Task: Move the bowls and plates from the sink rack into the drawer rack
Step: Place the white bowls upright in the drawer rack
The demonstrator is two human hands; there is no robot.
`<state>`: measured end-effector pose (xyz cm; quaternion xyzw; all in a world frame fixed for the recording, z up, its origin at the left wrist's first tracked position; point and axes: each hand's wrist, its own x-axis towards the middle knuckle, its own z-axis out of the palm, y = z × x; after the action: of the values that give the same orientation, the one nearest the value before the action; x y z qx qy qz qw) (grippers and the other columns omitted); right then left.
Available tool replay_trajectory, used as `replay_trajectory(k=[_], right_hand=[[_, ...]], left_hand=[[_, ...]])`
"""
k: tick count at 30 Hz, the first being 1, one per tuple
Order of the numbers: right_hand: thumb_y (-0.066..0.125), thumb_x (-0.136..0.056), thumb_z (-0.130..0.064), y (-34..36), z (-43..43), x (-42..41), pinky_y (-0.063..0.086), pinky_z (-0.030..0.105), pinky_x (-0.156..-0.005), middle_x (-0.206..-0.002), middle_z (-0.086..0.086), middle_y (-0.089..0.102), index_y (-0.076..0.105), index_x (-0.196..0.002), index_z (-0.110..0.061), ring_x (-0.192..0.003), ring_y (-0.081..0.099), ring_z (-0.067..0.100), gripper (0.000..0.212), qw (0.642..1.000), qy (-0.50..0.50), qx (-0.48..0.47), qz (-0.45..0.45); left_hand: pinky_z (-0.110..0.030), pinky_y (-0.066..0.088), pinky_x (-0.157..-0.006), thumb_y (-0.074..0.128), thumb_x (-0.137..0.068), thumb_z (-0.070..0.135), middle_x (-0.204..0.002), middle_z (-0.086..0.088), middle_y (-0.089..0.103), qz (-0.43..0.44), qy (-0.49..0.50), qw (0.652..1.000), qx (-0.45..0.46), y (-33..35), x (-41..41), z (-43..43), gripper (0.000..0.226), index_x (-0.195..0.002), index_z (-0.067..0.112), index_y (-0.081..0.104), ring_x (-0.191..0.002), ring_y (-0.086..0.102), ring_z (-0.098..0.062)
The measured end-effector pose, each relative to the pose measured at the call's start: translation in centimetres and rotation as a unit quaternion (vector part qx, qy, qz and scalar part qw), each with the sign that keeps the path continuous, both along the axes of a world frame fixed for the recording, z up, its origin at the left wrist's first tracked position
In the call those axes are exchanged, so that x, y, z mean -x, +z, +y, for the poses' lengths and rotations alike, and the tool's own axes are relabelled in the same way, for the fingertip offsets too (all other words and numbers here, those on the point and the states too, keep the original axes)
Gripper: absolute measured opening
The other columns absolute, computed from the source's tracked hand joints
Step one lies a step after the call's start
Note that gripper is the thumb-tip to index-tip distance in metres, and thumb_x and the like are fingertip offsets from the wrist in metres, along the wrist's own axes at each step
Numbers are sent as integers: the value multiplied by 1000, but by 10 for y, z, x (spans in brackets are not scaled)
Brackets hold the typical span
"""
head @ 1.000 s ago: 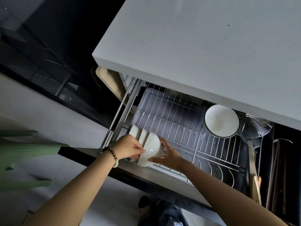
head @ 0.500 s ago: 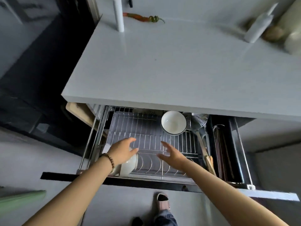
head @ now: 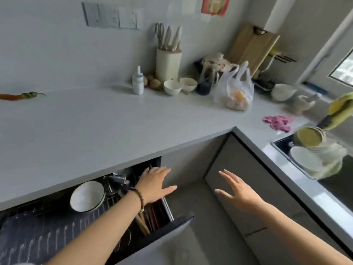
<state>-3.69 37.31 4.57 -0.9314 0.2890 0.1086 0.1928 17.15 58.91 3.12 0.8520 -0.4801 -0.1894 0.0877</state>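
Drawer rack (head: 38, 241): is lying in the drawer that is standing pulled out below the front edge of the counter (head: 114, 131), at the lower left.
Sink rack (head: 329, 172): is sitting by the counter's right edge, blurred, and is holding a stack of white plates (head: 305, 161) with a yellowish bowl (head: 309, 138) tilting behind them.
Cutting board (head: 252, 46): is leaning on the wall at the counter's back right corner.
Plastic bag (head: 235, 90): is standing towards the back right of the counter, with round orange things showing through it.
Knife block (head: 168, 62): is standing at the back edge, with handles sticking up.
Left hand (head: 154, 184): is hovering over the right end of the open drawer, fingers straight and spread, holding nothing; a bead bracelet (head: 138, 197) is circling the wrist.
Right hand (head: 238, 192): is hanging in the air in front of the grey cabinet door (head: 248, 188), well apart from the left, fingers spread and empty.
White bowl (head: 87, 196): is resting in the back part of the drawer rack, opening up and tilted, just beside a wire strainer (head: 116, 180).
Two small bowls (head: 172, 87): are sitting side by side in front of the knife block.
Pink cloth (head: 277, 123): is lying crumpled near the sink rack.
Chili pepper (head: 21, 96): is lying at the counter's far left.
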Motion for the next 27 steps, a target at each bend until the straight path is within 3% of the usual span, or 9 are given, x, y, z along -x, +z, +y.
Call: replay_trajectory(k=[2, 4, 12, 20, 27], right_hand=[[13, -62, -96, 12, -51, 36, 14, 30, -120, -161, -11, 13, 17, -152, -39, -149, 12, 12, 107, 1000, -19, 22, 0], [5, -54, -99, 22, -102, 72, 15, 34, -120, -162, -12, 11, 16, -152, -41, -149, 13, 13, 114, 998, -44, 43, -5], [38, -88, -70, 49, -245, 182, 14, 40, -120, -163, -8, 7, 12, -152, -39, -149, 14, 19, 76, 986, -162, 44, 0], [44, -86, -70, 17, -348, 222, 15, 38, -120, -162, -8, 10, 12, -153, -38, -149, 16, 16, 81, 964, -267, 0, 11], [53, -88, -61, -28, -410, 207, 15, 35, -119, -162, -6, 12, 19, -152, -36, -147, 20, 19, 76, 962, -271, -26, 27]], left_hand=[[-38, 18, -117, 31, -80, 75, -154, 4, 27, 1, -20, 1000, 15, 8, 24, -61, 82, -145, 25, 26, -141, 23, -16], [-36, 17, -117, 36, -85, 69, -154, 4, 26, 6, -39, 999, 25, 17, 50, -123, 76, -146, 24, 26, -142, 23, -16], [-32, 20, -116, 40, -88, 62, -153, 5, 28, 17, -137, 989, 47, 39, 134, -323, 70, -145, 23, 28, -141, 24, -13], [-36, 25, -115, 45, -87, 61, -154, 3, 27, 49, -262, 964, 11, 19, 174, -500, 72, -145, 23, 27, -141, 25, -17], [-39, 29, -113, 54, -82, 60, -155, 1, 23, 54, -343, 937, -31, -25, 187, -606, 74, -144, 29, 30, -137, 31, -23]])
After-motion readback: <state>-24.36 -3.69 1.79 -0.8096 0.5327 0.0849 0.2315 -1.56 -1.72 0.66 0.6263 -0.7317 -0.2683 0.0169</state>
